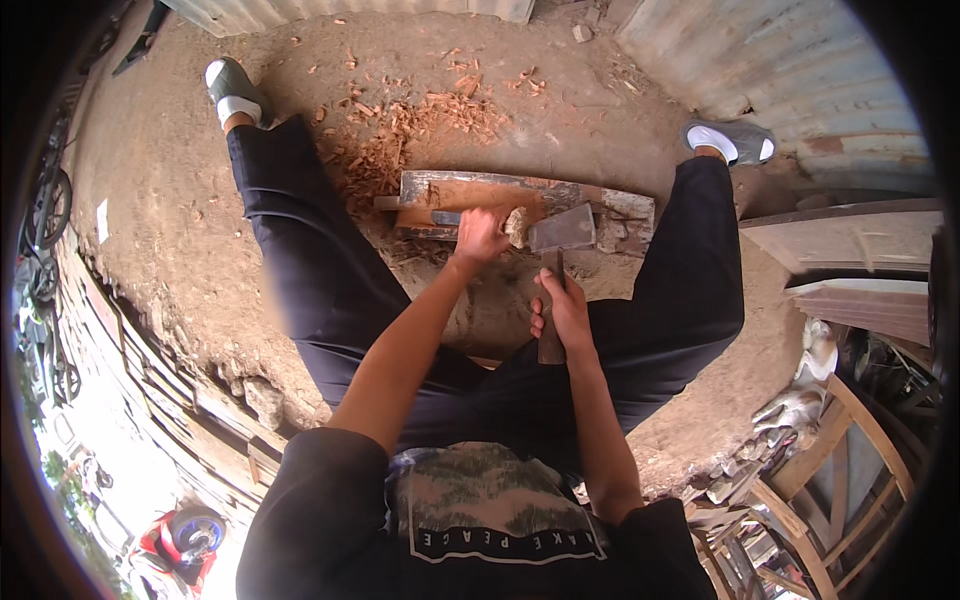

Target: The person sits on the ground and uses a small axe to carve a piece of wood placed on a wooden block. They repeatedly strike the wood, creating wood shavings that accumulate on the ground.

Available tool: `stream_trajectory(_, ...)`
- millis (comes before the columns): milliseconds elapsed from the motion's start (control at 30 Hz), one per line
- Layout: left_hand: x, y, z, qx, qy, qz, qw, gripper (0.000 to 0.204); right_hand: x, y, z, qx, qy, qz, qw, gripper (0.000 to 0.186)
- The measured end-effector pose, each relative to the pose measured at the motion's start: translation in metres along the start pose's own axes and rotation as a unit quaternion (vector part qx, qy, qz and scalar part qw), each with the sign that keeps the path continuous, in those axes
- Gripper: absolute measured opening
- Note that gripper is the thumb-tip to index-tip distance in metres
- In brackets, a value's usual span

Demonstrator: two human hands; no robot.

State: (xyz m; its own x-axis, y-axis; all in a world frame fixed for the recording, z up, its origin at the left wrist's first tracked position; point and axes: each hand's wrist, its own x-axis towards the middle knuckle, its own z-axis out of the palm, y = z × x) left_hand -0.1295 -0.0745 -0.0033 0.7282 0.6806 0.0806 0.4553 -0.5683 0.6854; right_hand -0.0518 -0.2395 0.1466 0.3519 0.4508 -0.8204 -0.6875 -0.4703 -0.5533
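One left hand [482,236] grips one chisel [445,217] and one right hand [567,312] one broad-headed hammer [563,230], over a wooden board [480,186].

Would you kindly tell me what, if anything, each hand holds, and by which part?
The left hand grips a chisel by its handle, near the frayed end; the right hand grips a hammer partway along its handle.

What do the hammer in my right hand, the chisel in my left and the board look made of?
Hammer: head probably steel, smooth dull grey; dark handle, perhaps wood.
Chisel: pale, frayed butt suggests split wood; bluish blade, likely steel.
Board: wood, raw orange where cut, weathered along its dark edge.
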Motion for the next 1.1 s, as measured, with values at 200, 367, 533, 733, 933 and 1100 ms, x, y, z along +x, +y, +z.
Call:
stream_trajectory(200,0.001,-0.01,0.003,0.006,-0.015,0.01,1.0,0.037,-0.009,0.019,0.02,0.054,0.029,-0.061,0.996,0.031)
stream_trajectory(367,-0.003,-0.013,-0.007,0.027,-0.047,0.011,0.998,0.042,-0.003,-0.003,0.011,0.091,-0.001,-0.021,0.996,0.03)
stream_trajectory(533,0.0,-0.005,-0.015,0.017,-0.047,-0.019,0.999,0.042,0.0,0.004,0.012,0.101,0.023,-0.042,0.994,0.027)
stream_trajectory(733,-0.008,-0.019,-0.021,0.053,-0.07,-0.009,0.996,0.043,0.004,0.003,0.018,0.03,-0.035,0.023,0.999,0.028)
stream_trajectory(933,-0.012,-0.024,-0.013,0.086,-0.099,-0.007,0.991,0.044,-0.01,-0.001,0.028,0.067,0.042,-0.076,0.994,0.028)
stream_trajectory(1100,-0.019,-0.03,-0.018,0.052,-0.043,0.039,0.997,0.045,0.003,0.011,0.028,-0.054,-0.069,0.035,0.996,0.029)
